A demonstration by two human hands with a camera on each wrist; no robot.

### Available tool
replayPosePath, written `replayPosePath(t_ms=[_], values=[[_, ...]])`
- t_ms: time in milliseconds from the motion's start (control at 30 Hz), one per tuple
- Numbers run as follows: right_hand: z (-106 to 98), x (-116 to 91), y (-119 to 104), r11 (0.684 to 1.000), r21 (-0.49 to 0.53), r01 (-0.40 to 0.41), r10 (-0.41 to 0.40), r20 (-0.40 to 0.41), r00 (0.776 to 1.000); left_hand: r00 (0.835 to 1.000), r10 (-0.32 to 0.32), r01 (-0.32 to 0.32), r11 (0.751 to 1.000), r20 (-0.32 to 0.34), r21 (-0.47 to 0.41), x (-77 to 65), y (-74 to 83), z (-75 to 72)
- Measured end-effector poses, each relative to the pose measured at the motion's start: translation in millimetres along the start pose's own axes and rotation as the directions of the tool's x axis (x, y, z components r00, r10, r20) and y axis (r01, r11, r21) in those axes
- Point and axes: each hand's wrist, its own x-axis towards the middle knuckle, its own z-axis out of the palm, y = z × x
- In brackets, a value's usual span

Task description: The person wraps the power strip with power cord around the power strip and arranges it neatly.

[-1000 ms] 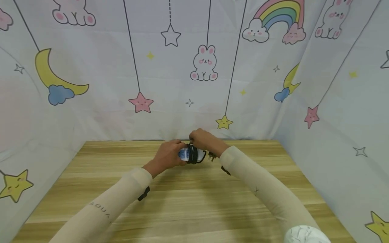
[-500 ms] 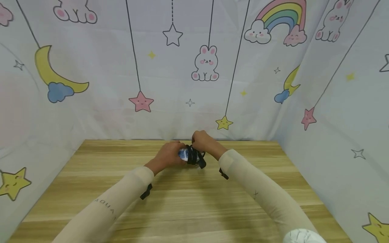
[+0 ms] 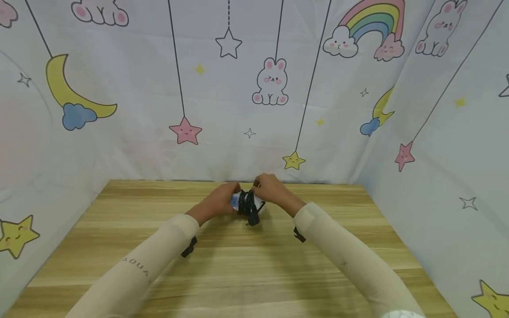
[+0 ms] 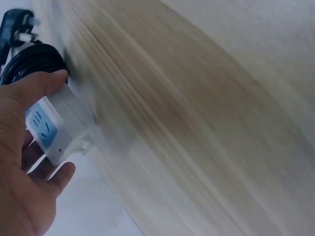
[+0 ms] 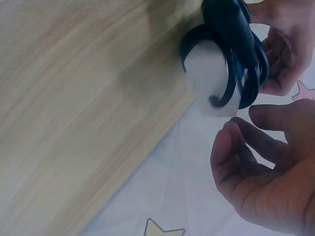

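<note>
A white power strip [image 4: 71, 115] with blue socket faces lies near the far edge of the table. My left hand [image 3: 216, 202] grips one end, thumb over the top and fingers beneath it. Several turns of black cord [image 3: 246, 203] are wound around the strip's middle. The black plug [image 3: 253, 218] hangs on the near side of the coil, its metal prongs visible in the left wrist view. Beside the other end is my right hand [image 5: 275, 172], fingers loosely bent and thumb apart from them, with nothing visible between. A short cord piece curves at that white end.
The wood-grain table [image 3: 222, 274] reaches back to a white cloth wall [image 3: 222, 154] printed with stars, rabbits and moons. Similar cloth stands at left and right. Dark straps hang under both wrists.
The plug has swung from beneath my right wrist round to the near front of the strip. The cord now lies further round it. My left hand keeps its grip.
</note>
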Motion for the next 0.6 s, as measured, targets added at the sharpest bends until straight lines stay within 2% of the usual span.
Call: replayPosePath(t_ms=[67, 100, 233, 300, 467, 600], values=[[-0.4, -2.9, 2.7, 1.0, 0.007, 0.009, -0.009, -0.003, 1.0, 1.0, -0.018, 0.018, 1.0, 0.012, -0.002, -6.1, 13.0, -8.4], [-0.5, -4.2, 4.4, 1.0, 0.012, 0.013, -0.013, -0.001, 1.0, 0.999, -0.046, 0.045, 0.999, 0.028, 0.013, -10.3, 26.7, -16.8], [0.7, -8.6, 11.4, 0.998, 0.057, 0.007, -0.008, 0.022, 1.0, 0.996, -0.067, 0.065, 0.997, 0.051, 0.039, -19.2, 45.3, -29.1], [1.7, -9.8, 15.2, 0.996, 0.086, -0.006, 0.0, 0.061, 0.998, 0.996, -0.074, 0.071, 0.996, 0.058, 0.061, -20.8, 48.7, -31.8], [2.4, -10.3, 19.7, 0.983, 0.184, -0.024, -0.008, 0.17, 0.985, 0.992, -0.1, 0.098, 0.995, 0.082, 0.036, -21.1, 49.8, -35.9], [3.9, -7.4, 21.0, 0.965, 0.253, -0.071, 0.019, 0.201, 0.979, 0.986, -0.125, 0.122, 0.992, 0.112, 0.036, -20.4, 50.2, -37.9]])
